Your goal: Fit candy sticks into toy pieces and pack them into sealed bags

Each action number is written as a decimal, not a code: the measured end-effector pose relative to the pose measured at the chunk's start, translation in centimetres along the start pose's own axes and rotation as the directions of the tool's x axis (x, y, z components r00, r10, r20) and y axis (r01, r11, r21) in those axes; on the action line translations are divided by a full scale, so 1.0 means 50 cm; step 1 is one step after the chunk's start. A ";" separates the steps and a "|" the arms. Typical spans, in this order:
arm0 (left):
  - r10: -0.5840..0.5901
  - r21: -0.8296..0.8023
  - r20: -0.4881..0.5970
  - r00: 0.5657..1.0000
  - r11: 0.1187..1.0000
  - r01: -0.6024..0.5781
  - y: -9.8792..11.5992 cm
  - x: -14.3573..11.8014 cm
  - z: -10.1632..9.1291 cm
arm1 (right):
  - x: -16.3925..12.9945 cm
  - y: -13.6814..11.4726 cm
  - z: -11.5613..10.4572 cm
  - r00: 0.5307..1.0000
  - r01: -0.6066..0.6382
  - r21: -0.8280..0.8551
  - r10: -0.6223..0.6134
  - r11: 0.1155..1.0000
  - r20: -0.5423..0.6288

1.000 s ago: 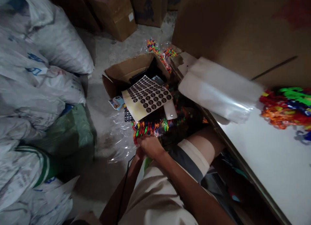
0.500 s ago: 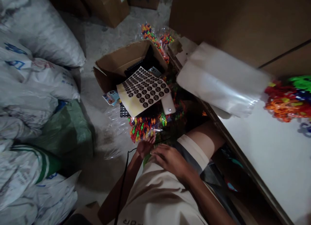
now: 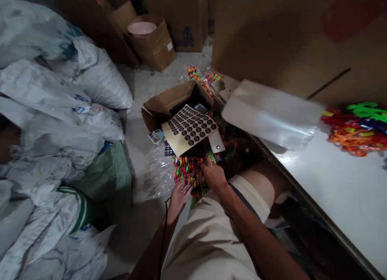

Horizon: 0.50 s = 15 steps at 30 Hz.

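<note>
The clear bag of coloured plastic pieces [image 3: 189, 171] lies low on the floor by the person's knee, just in front of the open cardboard box [image 3: 169, 100] and partly under the sheet of dark round stickers [image 3: 189, 128] that leans out of it. The likeliest trouble, as I judge it, is the thin film: it looks slack and glossy, so a pull from one end could let it slip, or spill the small pieces among the loose cellophane [image 3: 151, 179] spread on the concrete beside it. Lifting it could also catch the sticker sheet and the small white card [image 3: 217, 142] resting just above, and drag them off the box. The dim light makes the bag's mouth hard to find; I cannot tell whether it is sealed. The right hand [image 3: 214, 176] rests on top of the bag at its far side, fingers [image 3: 208, 164] bent down onto the film, though whether they pinch it is not visible. The left hand [image 3: 179, 195] is at the bag's near edge, palm turned up and fingers [image 3: 183, 187] spread loosely, touching or just under the film, gripping nothing. To the right runs the white table [image 3: 332, 191], carrying flat plastic sleeves [image 3: 269, 114] and a heap of bright toys [image 3: 356, 126]; white sacks [image 3: 60, 110] fill the left.
</note>
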<state>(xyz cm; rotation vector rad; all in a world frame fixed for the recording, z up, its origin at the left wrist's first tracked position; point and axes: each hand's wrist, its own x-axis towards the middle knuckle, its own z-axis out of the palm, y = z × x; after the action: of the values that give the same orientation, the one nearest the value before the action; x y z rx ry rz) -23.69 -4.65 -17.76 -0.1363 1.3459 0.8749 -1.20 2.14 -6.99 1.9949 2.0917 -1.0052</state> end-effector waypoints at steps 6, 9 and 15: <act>0.111 -0.004 -0.093 0.989 0.994 -0.112 0.013 0.011 -0.005 | 0.028 0.017 -0.029 0.999 0.046 -0.058 -0.046 0.997 -0.001; 0.166 0.054 -0.094 0.982 0.985 -0.162 0.016 0.025 0.008 | 0.032 0.024 -0.028 0.999 0.046 -0.033 -0.047 0.998 -0.022; 0.207 0.304 0.001 0.978 0.932 -0.197 0.029 0.025 0.028 | -0.013 0.030 -0.021 0.989 0.058 0.110 -0.042 0.992 -0.139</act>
<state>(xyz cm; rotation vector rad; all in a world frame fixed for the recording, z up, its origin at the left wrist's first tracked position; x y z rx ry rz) -23.52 -2.27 -17.94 0.2320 1.5258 0.8278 0.66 2.02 -6.42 2.1315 2.2111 -1.0468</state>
